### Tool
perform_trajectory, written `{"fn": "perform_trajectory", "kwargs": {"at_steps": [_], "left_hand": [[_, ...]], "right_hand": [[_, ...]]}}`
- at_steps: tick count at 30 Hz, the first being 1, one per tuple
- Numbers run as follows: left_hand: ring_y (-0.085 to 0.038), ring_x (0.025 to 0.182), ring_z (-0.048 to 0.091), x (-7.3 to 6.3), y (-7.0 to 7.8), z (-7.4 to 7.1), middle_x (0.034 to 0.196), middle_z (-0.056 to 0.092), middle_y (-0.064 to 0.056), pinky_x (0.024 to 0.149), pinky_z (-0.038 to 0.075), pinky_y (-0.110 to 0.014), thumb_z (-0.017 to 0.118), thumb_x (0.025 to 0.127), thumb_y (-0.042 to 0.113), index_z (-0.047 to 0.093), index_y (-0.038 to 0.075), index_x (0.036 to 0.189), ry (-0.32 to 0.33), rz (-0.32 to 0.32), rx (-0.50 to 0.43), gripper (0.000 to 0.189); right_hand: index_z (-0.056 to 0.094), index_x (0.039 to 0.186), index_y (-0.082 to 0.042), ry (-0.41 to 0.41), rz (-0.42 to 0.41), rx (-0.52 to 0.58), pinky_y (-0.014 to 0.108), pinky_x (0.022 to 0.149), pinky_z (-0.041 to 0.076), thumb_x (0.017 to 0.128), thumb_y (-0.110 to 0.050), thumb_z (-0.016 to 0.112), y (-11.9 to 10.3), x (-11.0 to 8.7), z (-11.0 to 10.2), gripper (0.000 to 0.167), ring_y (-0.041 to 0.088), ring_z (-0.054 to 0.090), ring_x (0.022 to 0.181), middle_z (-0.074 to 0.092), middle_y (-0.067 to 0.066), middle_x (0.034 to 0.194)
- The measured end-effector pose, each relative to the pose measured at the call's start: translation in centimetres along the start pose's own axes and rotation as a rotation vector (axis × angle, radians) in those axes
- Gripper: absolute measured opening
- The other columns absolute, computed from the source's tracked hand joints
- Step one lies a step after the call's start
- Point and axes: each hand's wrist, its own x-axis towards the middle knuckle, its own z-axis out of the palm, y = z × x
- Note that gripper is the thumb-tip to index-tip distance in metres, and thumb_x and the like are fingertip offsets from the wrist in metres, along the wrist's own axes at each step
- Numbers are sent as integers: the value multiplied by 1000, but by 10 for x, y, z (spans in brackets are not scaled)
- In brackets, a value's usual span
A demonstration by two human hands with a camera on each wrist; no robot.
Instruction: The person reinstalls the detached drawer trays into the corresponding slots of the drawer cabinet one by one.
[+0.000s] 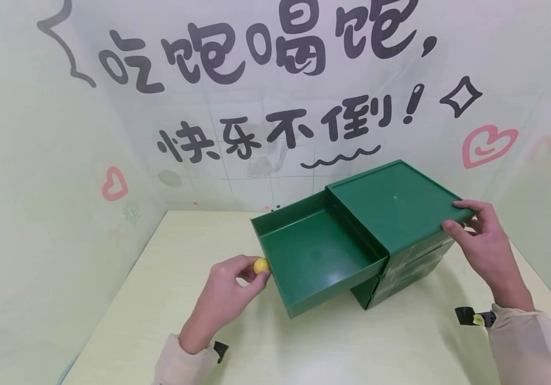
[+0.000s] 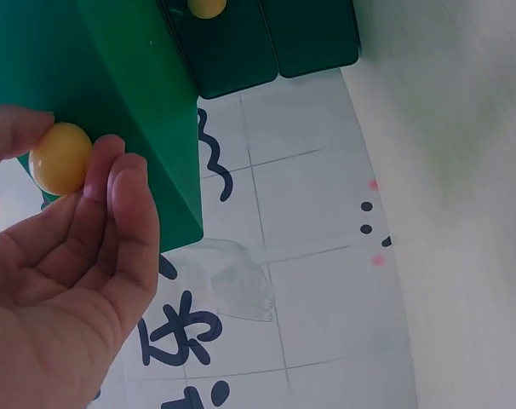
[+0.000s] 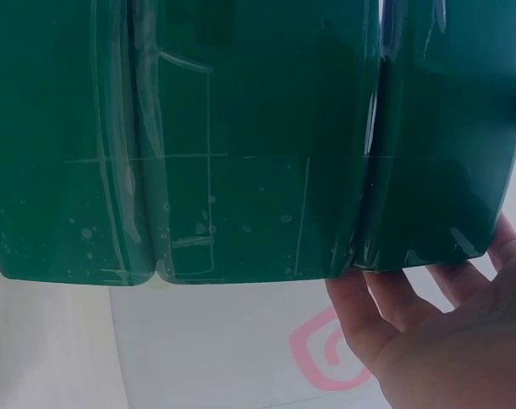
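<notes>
A small green drawer cabinet (image 1: pixel 395 206) stands on the table at the right, its top drawer (image 1: pixel 318 251) pulled far out to the left. Nothing lies inside that drawer. Between thumb and fingers my left hand (image 1: pixel 227 291) pinches the round yellow knob (image 1: pixel 261 265) on the drawer's front. At the cabinet's other end, my right hand (image 1: pixel 487 248) grips the upper edge. In the right wrist view, several of its fingers (image 3: pixel 360 319) go behind the cabinet, where their tips are hidden.
Lower drawers (image 2: pixel 313 38) look closed in the left wrist view; one shows another yellow knob (image 2: pixel 208 8). The pale table (image 1: pixel 169 256) runs back to a wall sheet (image 1: pixel 237 101) with black lettering. Light side walls (image 1: pixel 39 214) flank the table.
</notes>
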Motion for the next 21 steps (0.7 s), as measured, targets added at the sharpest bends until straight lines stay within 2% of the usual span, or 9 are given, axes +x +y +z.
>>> {"fn": "perform_trajectory", "kwargs": {"at_steps": [10, 21], "left_hand": [[-5, 78, 69, 3, 0, 4, 89, 75, 5, 73, 59, -20, 81, 88, 20, 75, 10, 113, 41, -72, -4, 28], [-8, 79, 69, 7, 3, 8, 92, 77, 3, 73, 58, -20, 83, 85, 22, 74, 10, 112, 99, -113, -46, 31]], "right_hand": [[44, 146, -31, 11, -4, 7, 2, 81, 41, 101, -15, 61, 0, -1, 2, 50, -11, 46, 111, 40, -29, 130], [45, 144, -32, 6, 6, 8, 3, 79, 41, 102, -15, 61, -2, -2, 1, 49, -11, 47, 109, 41, -30, 127]]}}
